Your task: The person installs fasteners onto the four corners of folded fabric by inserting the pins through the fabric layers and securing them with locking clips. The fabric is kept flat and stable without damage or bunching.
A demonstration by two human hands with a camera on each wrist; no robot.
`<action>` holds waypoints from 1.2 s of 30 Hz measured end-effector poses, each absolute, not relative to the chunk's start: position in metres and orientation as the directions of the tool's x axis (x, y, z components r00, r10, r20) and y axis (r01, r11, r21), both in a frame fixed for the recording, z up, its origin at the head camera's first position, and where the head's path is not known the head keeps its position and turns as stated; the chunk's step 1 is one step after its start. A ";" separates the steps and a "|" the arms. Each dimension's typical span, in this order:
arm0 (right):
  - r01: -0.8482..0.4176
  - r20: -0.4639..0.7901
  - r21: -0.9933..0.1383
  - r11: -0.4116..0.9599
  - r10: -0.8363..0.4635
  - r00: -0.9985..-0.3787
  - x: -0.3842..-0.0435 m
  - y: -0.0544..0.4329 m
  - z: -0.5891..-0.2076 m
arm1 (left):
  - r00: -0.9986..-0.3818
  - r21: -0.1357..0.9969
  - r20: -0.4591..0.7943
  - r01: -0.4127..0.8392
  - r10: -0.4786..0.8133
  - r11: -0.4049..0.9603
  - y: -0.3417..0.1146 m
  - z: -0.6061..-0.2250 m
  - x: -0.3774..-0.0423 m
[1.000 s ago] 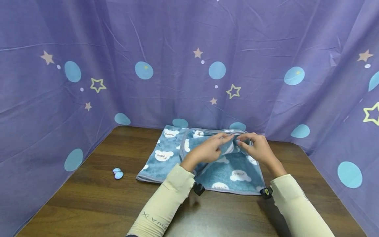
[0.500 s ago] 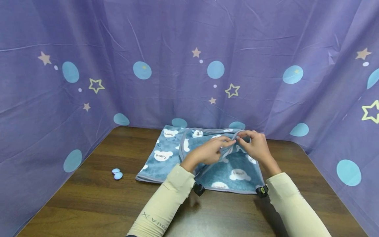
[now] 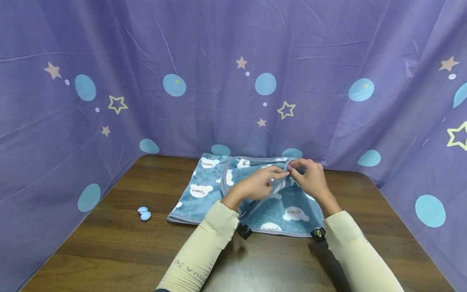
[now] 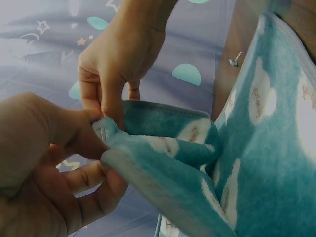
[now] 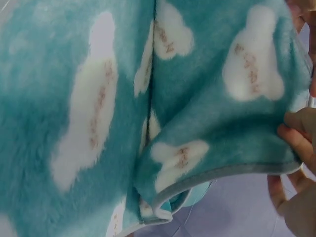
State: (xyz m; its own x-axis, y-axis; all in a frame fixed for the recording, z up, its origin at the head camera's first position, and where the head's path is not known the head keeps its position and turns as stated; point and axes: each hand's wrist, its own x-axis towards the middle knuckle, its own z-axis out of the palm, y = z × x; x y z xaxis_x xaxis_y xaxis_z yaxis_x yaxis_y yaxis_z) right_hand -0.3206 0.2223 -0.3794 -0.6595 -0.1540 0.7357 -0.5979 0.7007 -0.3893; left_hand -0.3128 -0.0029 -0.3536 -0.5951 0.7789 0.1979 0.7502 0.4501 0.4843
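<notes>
A teal fleece blanket (image 3: pixel 189 209) with white bear heads and grey edging lies on the table, with one flap turned up near its far right part. My left hand (image 3: pixel 257 183) pinches the edge of that flap between thumb and fingers, as the left wrist view shows at the left hand (image 4: pixel 44 143). Close beside it, my right hand (image 3: pixel 310 178) pinches the same raised edge from the right. In the right wrist view the raised blanket (image 5: pixel 197 118) stretches to the right hand (image 5: pixel 301 197) at the right side.
Two small pale-blue oval objects (image 3: pixel 144 214) sit on the brown wooden table (image 3: pixel 109 243), left of the blanket. A purple curtain (image 3: pixel 219 52) with stars and blue ovals hangs behind the table and along its sides. Black wrist cameras (image 3: pixel 244 230) hang under the sleeves.
My right hand has moved left and closed its fingers on the blanket edge, bringing it next to my left hand. My left fingers have bent from straight to pinching.
</notes>
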 end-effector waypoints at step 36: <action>-0.770 0.651 -0.217 0.601 -0.499 -0.573 -0.303 0.231 -0.373 | -0.697 0.530 0.561 0.717 0.448 0.452 0.010 -0.363 -0.317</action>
